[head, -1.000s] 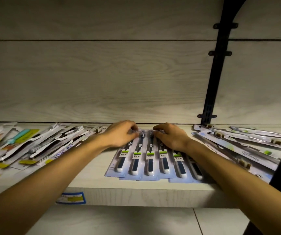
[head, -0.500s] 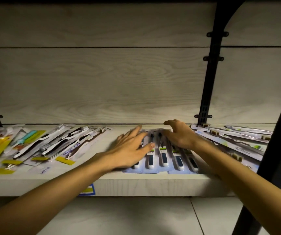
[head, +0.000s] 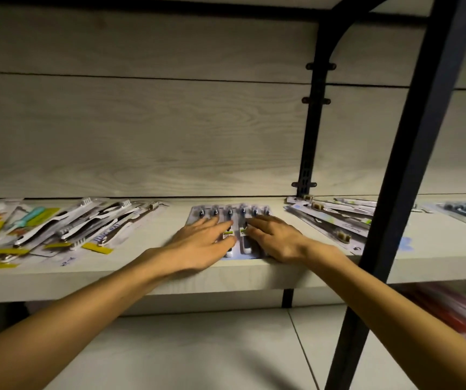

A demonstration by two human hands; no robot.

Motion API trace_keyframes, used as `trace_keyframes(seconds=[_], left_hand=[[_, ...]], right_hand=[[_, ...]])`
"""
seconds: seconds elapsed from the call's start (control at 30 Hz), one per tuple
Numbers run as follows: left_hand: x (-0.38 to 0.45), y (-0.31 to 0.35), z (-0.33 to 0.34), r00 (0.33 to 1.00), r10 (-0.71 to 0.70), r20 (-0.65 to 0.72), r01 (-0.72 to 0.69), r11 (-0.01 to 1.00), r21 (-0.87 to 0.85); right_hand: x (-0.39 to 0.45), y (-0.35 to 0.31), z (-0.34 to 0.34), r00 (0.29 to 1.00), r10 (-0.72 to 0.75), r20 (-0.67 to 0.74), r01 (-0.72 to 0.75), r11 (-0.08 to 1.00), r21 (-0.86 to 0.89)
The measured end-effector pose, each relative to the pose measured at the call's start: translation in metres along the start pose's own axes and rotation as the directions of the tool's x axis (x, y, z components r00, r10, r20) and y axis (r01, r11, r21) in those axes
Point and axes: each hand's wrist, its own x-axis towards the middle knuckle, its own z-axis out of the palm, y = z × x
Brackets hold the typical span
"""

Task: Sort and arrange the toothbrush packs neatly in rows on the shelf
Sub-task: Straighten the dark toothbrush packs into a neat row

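1. Both hands have slid toward the near shelf edge since the earlier frame, fingers now flat.
2. Left hand (head: 202, 243) and right hand (head: 275, 239) lie spread, palms down, pressing the blue packs (head: 227, 213), gripping nothing.
3. Those packs sit side by side mid-shelf (head: 153, 280).
4. Loose packs (head: 85, 226) lie far left; a fanned pile (head: 336, 218) right.

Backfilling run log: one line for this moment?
left hand flat on blue toothbrush packs | right hand flat on same | packs at shelf front edge
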Motion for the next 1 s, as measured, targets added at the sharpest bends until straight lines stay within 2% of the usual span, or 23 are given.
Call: trace_keyframes(seconds=[0.1,0.43,0.6,0.73,0.87,1.0], left_hand=[[-0.009,-0.001,0.000,1.000,0.017,-0.022,-0.016,0.999,0.042],[-0.044,0.004,0.000,0.999,-0.040,0.018,0.039,0.999,0.030],[-0.060,0.015,0.001,0.997,-0.077,-0.028,0.079,0.995,0.054],[-0.079,0.055,0.006,0.987,-0.142,-0.080,0.148,0.986,0.076],[-0.092,0.132,0.024,0.968,0.000,-0.253,-0.029,0.993,-0.111],[-0.088,0.216,0.037,0.918,0.143,-0.370,-0.199,0.973,-0.119]], right_hand=[[-0.001,-0.010,-0.001,1.000,-0.011,-0.006,0.011,0.999,0.034],[-0.011,-0.017,0.003,0.991,-0.111,0.080,0.123,0.978,-0.171],[-0.058,-0.010,0.002,0.985,-0.171,0.011,0.171,0.981,-0.092],[-0.120,0.007,0.000,0.952,-0.305,-0.019,0.299,0.943,-0.147],[-0.186,0.054,-0.010,0.932,-0.362,-0.028,0.359,0.929,-0.087],[-0.241,0.125,-0.022,0.952,-0.299,-0.067,0.294,0.952,-0.081]])
